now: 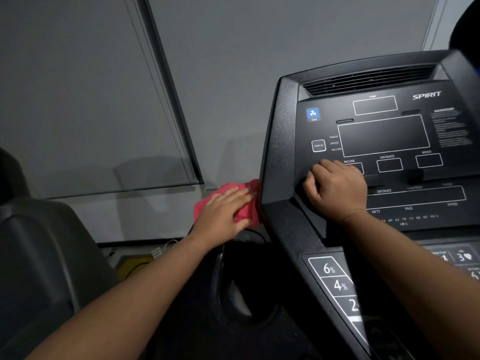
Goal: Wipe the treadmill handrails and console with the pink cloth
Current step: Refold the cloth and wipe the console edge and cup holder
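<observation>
One cloth, two hands, one console.

My left hand (223, 211) lies flat, fingers straight, pressing the one pink cloth (245, 201) against the left outer edge of the treadmill console (283, 141). My right hand (335, 190) sits on the console face with fingers curled, gripping nothing I think; the frame's a bit blurry.

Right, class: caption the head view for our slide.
Left hand presses pink cloth against console side; right hand rests on its face.
</observation>
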### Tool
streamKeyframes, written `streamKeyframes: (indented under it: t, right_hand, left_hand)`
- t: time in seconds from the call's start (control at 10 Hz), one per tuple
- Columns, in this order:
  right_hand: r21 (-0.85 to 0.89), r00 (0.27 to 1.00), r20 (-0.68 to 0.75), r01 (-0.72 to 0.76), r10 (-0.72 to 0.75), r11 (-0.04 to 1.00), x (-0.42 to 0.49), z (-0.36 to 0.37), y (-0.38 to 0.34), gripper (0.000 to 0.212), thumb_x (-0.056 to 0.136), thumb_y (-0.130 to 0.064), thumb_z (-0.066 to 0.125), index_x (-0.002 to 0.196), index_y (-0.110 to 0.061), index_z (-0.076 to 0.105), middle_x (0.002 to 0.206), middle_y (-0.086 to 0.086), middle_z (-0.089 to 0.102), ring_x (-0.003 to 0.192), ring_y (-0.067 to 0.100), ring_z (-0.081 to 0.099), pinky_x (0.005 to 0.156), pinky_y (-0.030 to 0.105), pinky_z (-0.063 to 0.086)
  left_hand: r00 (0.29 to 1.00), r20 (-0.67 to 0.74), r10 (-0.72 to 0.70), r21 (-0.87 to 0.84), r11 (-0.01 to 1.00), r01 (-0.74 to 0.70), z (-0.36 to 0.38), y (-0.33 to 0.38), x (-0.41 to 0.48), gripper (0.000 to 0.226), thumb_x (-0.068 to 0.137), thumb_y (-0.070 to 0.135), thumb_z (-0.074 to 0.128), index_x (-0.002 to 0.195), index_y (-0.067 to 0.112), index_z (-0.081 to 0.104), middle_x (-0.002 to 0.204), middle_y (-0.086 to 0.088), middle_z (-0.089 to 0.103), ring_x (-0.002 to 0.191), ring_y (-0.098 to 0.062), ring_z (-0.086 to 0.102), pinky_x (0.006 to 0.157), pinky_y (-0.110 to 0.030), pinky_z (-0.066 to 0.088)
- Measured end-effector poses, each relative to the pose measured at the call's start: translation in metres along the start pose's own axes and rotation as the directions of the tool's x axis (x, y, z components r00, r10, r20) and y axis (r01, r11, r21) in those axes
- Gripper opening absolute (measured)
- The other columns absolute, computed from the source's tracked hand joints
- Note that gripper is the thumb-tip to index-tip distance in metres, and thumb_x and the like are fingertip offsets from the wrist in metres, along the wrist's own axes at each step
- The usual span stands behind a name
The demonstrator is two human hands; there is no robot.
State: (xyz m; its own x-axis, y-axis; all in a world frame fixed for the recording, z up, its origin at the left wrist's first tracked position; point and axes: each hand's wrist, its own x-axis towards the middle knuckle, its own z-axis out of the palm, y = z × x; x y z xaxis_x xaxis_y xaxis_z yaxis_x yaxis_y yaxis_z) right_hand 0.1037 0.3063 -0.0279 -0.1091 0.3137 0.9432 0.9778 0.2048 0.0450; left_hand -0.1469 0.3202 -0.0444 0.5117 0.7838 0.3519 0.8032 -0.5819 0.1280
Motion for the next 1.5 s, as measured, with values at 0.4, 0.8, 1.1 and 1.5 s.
streamKeyframes:
  t: [0.4,0.8,1.1,1.5]
  right_hand:
    - [0.004,0.998,0.058,-0.007,0.007,1.000,0.001,-0.002,0.001,0.030,0.084,-0.020,0.045,0.056,-0.011,0.043,0.056,0.011,0.046,0.050,0.032,0.047,0.049,0.033,0.032]
    - [-0.003,0.998,0.057,-0.004,0.004,1.000,0.000,0.000,0.002,0.030,0.085,-0.021,0.044,0.056,-0.012,0.043,0.056,0.010,0.046,0.050,0.031,0.047,0.049,0.034,0.032]
    - [0.005,0.999,0.040,0.002,-0.002,1.000,0.001,-0.001,0.001,0.031,0.084,-0.020,0.043,0.054,-0.012,0.042,0.055,0.010,0.045,0.049,0.031,0.046,0.048,0.032,0.030]
    - [-0.003,1.000,0.030,-0.010,0.010,1.000,0.001,-0.001,-0.001,0.030,0.084,-0.021,0.043,0.054,-0.013,0.042,0.054,0.009,0.045,0.049,0.031,0.046,0.048,0.032,0.032]
  left_hand:
    - [0.993,0.106,-0.053,0.091,0.995,0.043,0.000,0.001,0.010,0.069,0.089,0.043,0.059,0.147,0.019,0.031,0.157,0.003,0.022,0.145,-0.015,0.016,0.112,-0.029,0.012]
    - [0.970,0.212,-0.118,0.066,0.992,0.106,-0.010,-0.001,0.028,0.097,0.077,0.055,0.067,0.152,0.019,0.017,0.155,-0.002,0.027,0.141,-0.022,0.025,0.113,-0.029,0.016]
    - [0.961,0.264,-0.081,0.181,0.983,0.033,-0.012,0.003,0.021,0.089,0.088,0.053,0.055,0.152,0.010,0.009,0.160,-0.007,0.009,0.146,-0.024,0.010,0.118,-0.034,0.008]
    - [0.972,0.173,-0.157,0.196,0.973,0.122,0.016,0.024,-0.006,0.096,0.090,0.049,0.052,0.150,0.012,-0.014,0.158,-0.003,-0.020,0.145,-0.021,-0.019,0.112,-0.033,-0.017]
